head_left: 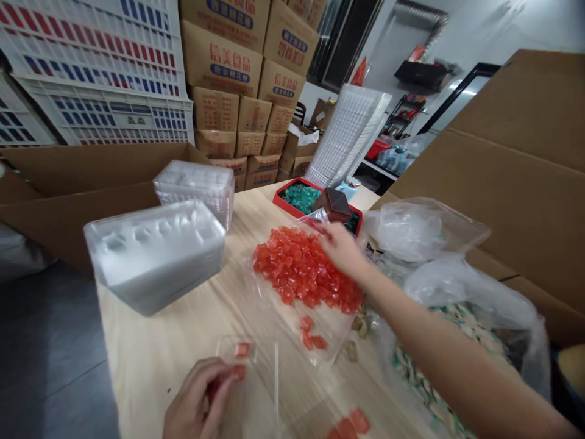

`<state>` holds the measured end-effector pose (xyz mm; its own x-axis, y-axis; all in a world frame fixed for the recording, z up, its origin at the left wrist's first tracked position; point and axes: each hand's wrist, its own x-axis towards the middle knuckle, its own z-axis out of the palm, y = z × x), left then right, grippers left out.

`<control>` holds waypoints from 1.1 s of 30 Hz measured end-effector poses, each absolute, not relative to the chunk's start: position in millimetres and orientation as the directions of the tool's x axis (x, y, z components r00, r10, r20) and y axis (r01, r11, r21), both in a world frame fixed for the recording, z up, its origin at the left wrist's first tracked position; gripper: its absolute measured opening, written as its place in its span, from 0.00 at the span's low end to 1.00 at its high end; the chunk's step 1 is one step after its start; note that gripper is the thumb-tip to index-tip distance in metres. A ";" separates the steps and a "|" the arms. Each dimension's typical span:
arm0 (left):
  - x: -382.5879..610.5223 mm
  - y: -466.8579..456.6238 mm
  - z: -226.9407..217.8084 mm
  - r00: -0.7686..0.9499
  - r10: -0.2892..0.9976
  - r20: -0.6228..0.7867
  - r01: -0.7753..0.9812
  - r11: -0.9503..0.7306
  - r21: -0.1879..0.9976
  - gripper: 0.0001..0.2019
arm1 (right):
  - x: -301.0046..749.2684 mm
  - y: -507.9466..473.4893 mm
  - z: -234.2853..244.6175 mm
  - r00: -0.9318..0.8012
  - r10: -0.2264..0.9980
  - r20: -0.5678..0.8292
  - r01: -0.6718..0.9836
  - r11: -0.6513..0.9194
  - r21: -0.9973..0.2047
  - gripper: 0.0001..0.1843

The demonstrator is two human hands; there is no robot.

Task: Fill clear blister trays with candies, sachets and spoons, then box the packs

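A heap of glossy red cube-shaped candies (301, 268) lies on a clear plastic sheet (315, 332) on the wooden table (155, 360). My right hand (340, 247) reaches over the heap's far edge, fingers loosely apart, with no candy visibly held. At the bottom of the view, my left hand (198, 399) pinches a red candy (238, 371) above a clear plastic tray (251, 390). Another red candy (242, 349) sits in that tray. A few loose candies (311, 335) lie just below the heap.
Stacks of clear plastic trays (155, 256) stand at the table's left. Behind my right hand is a red tray of green candies (297, 198), with a brown object (333, 204) on it. Plastic bags (461, 317) lie to the right. Cardboard cartons (228, 67) and crates (100, 79) are stacked behind.
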<state>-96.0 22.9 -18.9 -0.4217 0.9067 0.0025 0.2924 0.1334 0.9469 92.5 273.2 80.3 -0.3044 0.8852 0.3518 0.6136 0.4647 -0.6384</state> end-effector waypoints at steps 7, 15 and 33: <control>-56.8 19.4 19.6 -0.327 0.835 -0.442 -0.400 0.301 0.865 0.20 | 59.1 51.4 42.3 -0.675 0.723 0.151 0.264 0.427 -0.865 0.15; -44.7 -12.7 35.7 -0.010 0.801 -0.598 -0.735 0.400 0.548 0.23 | 69.9 -0.8 27.9 -0.371 0.921 0.120 0.277 0.233 -0.932 0.10; -56.7 -58.2 35.9 0.134 0.871 -0.473 -0.595 0.453 0.664 0.16 | 65.6 -29.6 37.1 -0.362 0.894 -0.264 -0.017 -0.290 -0.957 0.11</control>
